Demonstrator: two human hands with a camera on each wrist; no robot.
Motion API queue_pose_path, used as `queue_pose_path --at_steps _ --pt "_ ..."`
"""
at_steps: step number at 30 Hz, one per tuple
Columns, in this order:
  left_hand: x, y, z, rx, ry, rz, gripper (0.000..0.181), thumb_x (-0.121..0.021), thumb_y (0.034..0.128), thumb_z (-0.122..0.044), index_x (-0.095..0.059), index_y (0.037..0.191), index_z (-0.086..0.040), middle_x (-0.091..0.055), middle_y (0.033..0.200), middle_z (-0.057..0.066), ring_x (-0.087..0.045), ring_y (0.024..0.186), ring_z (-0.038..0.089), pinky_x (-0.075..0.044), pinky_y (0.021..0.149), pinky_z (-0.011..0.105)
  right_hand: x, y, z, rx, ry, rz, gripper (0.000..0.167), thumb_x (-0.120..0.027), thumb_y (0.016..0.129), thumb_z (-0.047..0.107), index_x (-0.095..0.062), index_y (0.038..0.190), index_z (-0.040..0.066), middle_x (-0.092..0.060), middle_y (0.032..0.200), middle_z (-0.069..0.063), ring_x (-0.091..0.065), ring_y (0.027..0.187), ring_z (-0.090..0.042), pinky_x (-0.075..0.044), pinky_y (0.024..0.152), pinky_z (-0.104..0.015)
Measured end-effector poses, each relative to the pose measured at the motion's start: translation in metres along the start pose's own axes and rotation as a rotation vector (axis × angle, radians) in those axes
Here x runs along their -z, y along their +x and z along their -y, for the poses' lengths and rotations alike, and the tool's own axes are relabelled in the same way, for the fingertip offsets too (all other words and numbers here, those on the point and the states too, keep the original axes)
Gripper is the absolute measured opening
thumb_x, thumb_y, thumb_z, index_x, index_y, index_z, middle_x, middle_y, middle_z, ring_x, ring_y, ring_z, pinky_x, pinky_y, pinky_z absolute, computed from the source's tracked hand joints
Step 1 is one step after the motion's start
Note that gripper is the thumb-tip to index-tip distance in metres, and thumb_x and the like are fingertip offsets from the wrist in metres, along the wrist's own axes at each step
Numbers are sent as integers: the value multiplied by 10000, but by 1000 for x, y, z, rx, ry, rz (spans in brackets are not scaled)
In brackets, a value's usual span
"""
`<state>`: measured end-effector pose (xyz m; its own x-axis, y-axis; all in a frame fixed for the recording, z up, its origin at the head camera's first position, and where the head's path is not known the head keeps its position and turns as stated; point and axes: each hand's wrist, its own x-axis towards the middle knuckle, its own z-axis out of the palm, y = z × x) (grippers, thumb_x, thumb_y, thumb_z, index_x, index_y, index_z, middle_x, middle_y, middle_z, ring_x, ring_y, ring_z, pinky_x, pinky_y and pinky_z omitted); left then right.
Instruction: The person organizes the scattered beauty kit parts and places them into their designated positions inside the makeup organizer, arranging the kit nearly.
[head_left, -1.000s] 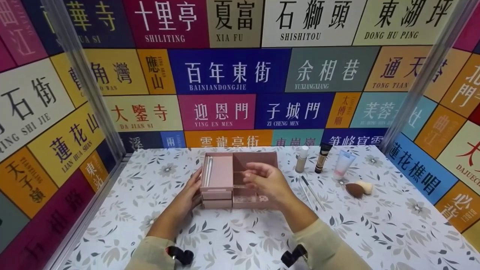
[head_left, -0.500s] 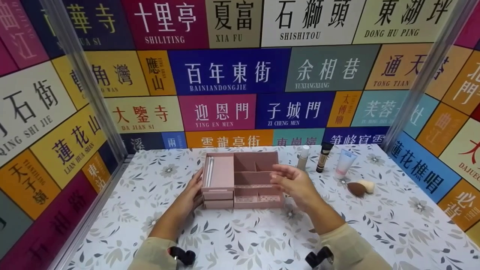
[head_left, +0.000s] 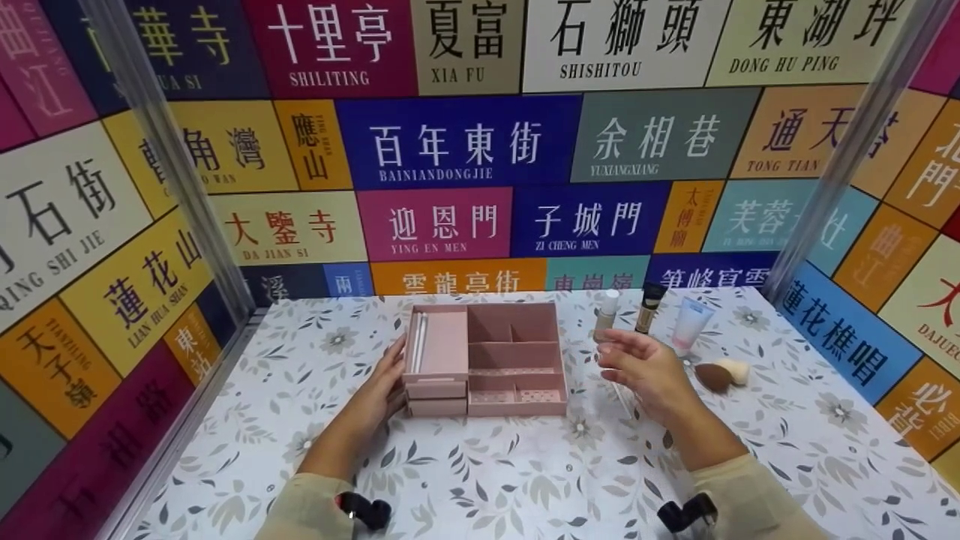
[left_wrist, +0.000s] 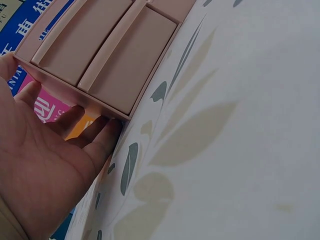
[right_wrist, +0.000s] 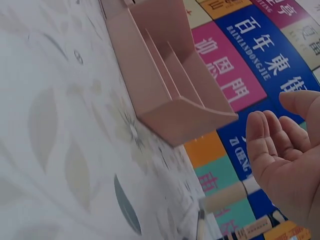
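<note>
A pink desktop organizer [head_left: 442,345] with two small drawers on its left and open compartments on its right stands on the table. Two thin whitish sticks [head_left: 419,341] lie in its top left tray. My left hand [head_left: 381,386] touches the organizer's left side with extended fingertips, clearer in the left wrist view. Off to the right of the organizer, my right hand [head_left: 651,375] is raised with loosely bent fingers and holds nothing. It partly covers slim brushes or sticks [head_left: 624,399] on the table and the lower part of a white-capped bottle [head_left: 608,304].
Behind my right hand stands a black-capped tube [head_left: 649,304]. Beside it is a pale blue tube [head_left: 692,324]. A brown makeup sponge [head_left: 712,377] and a cream one [head_left: 739,372] lie further right. Sign-printed walls border the floral tabletop [head_left: 480,480].
My right hand has moved from above the organizer's right compartments out to the right, uncovering them. The left hand stays at the organizer's left side.
</note>
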<state>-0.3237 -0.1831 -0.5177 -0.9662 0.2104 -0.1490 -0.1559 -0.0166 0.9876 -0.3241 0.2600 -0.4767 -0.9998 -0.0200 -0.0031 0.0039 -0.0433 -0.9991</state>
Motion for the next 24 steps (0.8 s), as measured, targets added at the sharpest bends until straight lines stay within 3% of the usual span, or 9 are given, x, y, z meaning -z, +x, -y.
queue_pose_path --at_steps 9,14,24 --pt "1 0 0 -15 -3 3 525 -447 1122 -514 -290 1615 -600 -233 1790 -85 -321 1637 271 -258 1347 532 26 2 -1 -61 82 -40 520 -728 1030 155 -542 1499 28 -751 1056 66 -730 965 -118 -644 899 -264" --pt "2 1 1 -15 23 -1 536 -434 1128 -515 -258 1627 -598 -228 1793 -71 -308 1644 277 -259 1345 543 34 7 -8 -59 62 -47 518 -703 1046 150 -521 1513 21 -757 1059 84 -726 964 -104 -637 894 -250" --pt "-1 2 -1 22 27 -18 502 -449 1102 -568 -305 1573 -664 -216 1793 -93 -317 1640 269 -255 1347 544 53 18 -25 -158 -27 -110 570 -734 1030 195 -536 1552 82 -755 1016 129 -728 963 -102 -626 861 -266"
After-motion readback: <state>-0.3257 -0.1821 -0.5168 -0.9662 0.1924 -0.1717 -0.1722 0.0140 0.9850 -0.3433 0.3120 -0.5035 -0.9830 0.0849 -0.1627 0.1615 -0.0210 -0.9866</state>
